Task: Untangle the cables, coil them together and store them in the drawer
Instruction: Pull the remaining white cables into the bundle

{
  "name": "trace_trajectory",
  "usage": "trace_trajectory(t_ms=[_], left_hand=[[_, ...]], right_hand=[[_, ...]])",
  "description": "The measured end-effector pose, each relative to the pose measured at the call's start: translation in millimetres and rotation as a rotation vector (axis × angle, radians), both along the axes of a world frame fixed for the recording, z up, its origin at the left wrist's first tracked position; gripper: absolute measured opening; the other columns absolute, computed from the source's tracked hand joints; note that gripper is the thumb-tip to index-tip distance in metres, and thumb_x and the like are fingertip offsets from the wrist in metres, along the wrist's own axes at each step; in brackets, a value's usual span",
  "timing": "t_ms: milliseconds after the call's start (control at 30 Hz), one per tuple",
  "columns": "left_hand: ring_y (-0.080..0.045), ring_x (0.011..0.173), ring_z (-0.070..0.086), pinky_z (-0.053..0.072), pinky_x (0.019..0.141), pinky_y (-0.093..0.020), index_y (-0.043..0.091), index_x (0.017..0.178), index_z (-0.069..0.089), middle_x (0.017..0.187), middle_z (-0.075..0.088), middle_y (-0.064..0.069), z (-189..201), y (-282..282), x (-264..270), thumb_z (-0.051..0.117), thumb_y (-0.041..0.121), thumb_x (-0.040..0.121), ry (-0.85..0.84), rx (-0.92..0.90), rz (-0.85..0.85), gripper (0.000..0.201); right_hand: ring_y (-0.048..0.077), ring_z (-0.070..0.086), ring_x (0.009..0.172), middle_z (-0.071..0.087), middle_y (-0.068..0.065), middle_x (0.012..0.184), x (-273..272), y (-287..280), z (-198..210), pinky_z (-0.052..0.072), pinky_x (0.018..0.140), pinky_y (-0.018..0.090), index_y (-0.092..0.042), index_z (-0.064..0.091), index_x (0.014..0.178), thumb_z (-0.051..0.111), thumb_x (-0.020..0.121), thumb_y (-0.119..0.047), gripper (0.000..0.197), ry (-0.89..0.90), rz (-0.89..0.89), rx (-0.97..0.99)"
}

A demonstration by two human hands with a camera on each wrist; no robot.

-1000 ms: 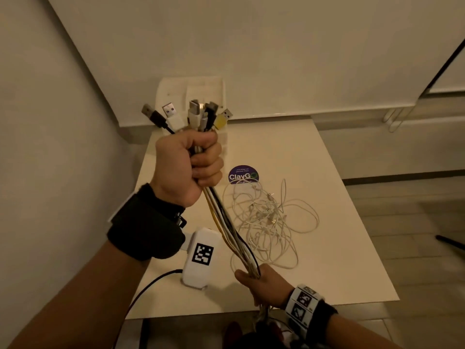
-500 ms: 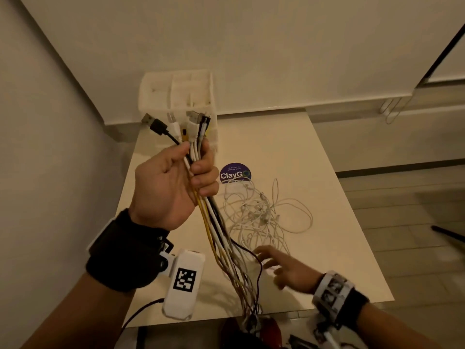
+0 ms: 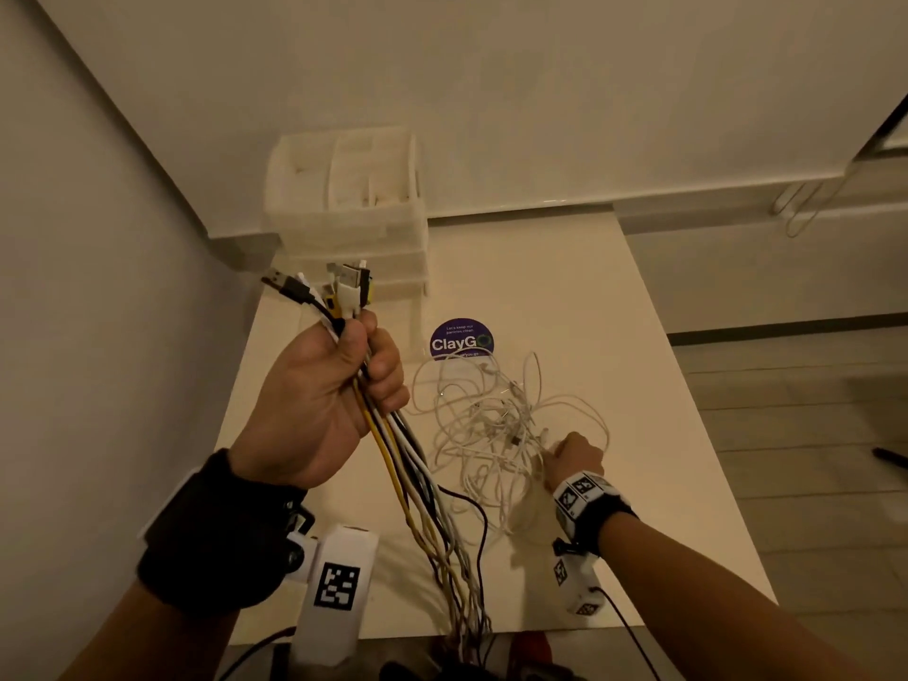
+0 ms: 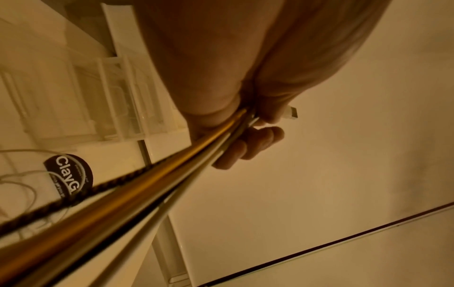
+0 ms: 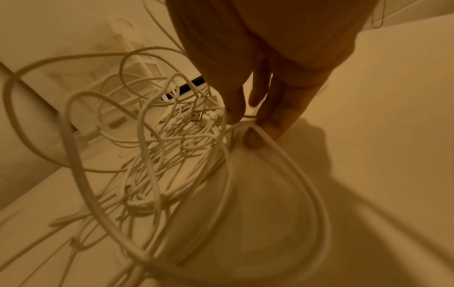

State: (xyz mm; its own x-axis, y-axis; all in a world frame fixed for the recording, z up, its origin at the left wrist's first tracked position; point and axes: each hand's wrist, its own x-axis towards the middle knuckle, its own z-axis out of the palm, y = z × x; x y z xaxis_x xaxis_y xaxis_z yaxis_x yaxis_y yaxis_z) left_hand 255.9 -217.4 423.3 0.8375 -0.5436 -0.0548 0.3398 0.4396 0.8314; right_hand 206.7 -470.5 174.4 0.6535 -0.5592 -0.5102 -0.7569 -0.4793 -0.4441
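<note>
My left hand point(image 3: 366, 371) is raised above the table's left side and grips a bundle of yellow, white and black cables point(image 3: 417, 489) just below their USB plugs point(image 3: 339, 287). The bundle hangs past the table's front edge. In the left wrist view the fingers point(image 4: 248, 147) curl round the same bundle point(image 4: 147, 186). A tangle of white cables point(image 3: 491, 420) lies mid-table. My right hand point(image 3: 572, 454) sits at its right edge, and in the right wrist view its fingertips point(image 5: 255, 136) pinch one white cable loop point(image 5: 282, 153) of the tangle point(image 5: 172, 139).
A translucent white drawer unit point(image 3: 354, 218) stands at the table's back left against the wall. A round purple ClayGo sticker point(image 3: 462, 340) lies in front of it. The white table point(image 3: 638, 376) ends at the right over a tiled floor.
My right hand let go of the bundle's lower part and moved forward to the white tangle, where it took hold of a loop. My left hand dropped lower and turned palm-up, still gripping the bundle.
</note>
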Motion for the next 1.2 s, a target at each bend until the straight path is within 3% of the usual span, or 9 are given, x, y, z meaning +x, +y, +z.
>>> trace_trajectory(t_ms=[167,367,500,567,667,767,1067,1133,1200], left_hand=[[-0.022,0.060,0.057,0.052,0.060,-0.034,0.013,0.089,0.043,0.067,0.052,-0.003,-3,-5,3,0.042,0.030,0.095,-0.010,0.065,0.089,0.018],[-0.017,0.046,0.046,0.052,0.057,-0.036,0.013,0.086,0.040,0.059,0.041,0.000,-1,-16,5,0.039,0.030,0.094,-0.038,0.097,0.096,0.019],[-0.009,0.040,0.032,0.045,0.049,-0.030,0.016,0.080,0.038,0.057,0.033,0.003,0,-15,9,0.040,0.032,0.094,-0.009,0.063,0.072,0.022],[-0.009,0.040,0.030,0.042,0.046,-0.027,0.016,0.079,0.036,0.056,0.031,0.003,0,-14,11,0.042,0.032,0.093,0.002,0.059,0.056,0.021],[-0.008,0.040,0.029,0.038,0.045,-0.025,0.016,0.079,0.036,0.056,0.031,0.003,-1,-17,13,0.043,0.031,0.093,-0.001,0.050,0.030,0.022],[-0.008,0.040,0.028,0.036,0.044,-0.024,0.017,0.078,0.035,0.057,0.030,0.003,-1,-22,14,0.042,0.031,0.094,0.004,0.043,0.013,0.023],[-0.008,0.041,0.025,0.034,0.044,-0.024,0.016,0.077,0.038,0.058,0.030,0.002,2,-23,13,0.044,0.029,0.094,-0.008,0.048,-0.033,0.022],[-0.008,0.041,0.025,0.034,0.044,-0.024,0.016,0.078,0.038,0.058,0.030,0.002,3,-21,13,0.044,0.027,0.097,-0.011,0.053,-0.033,0.023],[-0.008,0.041,0.025,0.033,0.044,-0.024,0.016,0.077,0.036,0.058,0.030,0.002,4,-20,13,0.040,0.024,0.102,-0.014,0.069,-0.030,0.027]], right_hand=[[0.028,0.052,0.068,0.061,0.017,0.103,8,3,1,0.038,0.059,0.028,-0.002,0.060,0.098,0.059,0.090,-0.031,0.029,0.048,0.084,-0.033],[0.037,0.059,0.097,0.054,0.018,0.112,13,12,8,0.043,0.070,0.032,-0.003,0.056,0.105,0.054,0.091,-0.019,0.021,0.102,0.147,-0.017],[0.024,0.051,0.059,0.054,0.013,0.074,14,4,16,0.038,0.051,0.026,-0.005,0.054,0.074,0.063,0.086,-0.031,0.030,0.050,-0.041,0.091],[0.024,0.054,0.055,0.055,0.012,0.063,16,-2,27,0.043,0.053,0.026,-0.005,0.056,0.067,0.064,0.083,-0.032,0.032,-0.012,-0.066,0.155],[0.029,0.067,0.064,0.066,0.015,0.070,17,-3,47,0.060,0.063,0.035,-0.003,0.063,0.072,0.064,0.081,-0.015,0.015,-0.168,-0.127,0.329],[0.029,0.069,0.058,0.069,0.016,0.068,21,-1,70,0.061,0.062,0.043,0.000,0.061,0.079,0.059,0.079,-0.001,0.003,-0.308,-0.142,0.384],[0.020,0.064,0.062,0.065,0.000,0.061,33,13,129,0.059,0.073,0.042,-0.010,0.069,0.092,0.057,0.077,-0.004,0.020,-0.413,0.025,0.224],[0.015,0.060,0.064,0.063,-0.005,0.059,33,15,139,0.052,0.070,0.034,-0.010,0.067,0.105,0.058,0.080,-0.009,0.026,-0.399,0.123,0.121],[0.018,0.060,0.064,0.064,0.005,0.064,32,17,144,0.048,0.066,0.031,-0.019,0.052,0.132,0.056,0.082,-0.008,0.052,-0.373,0.214,0.119]])
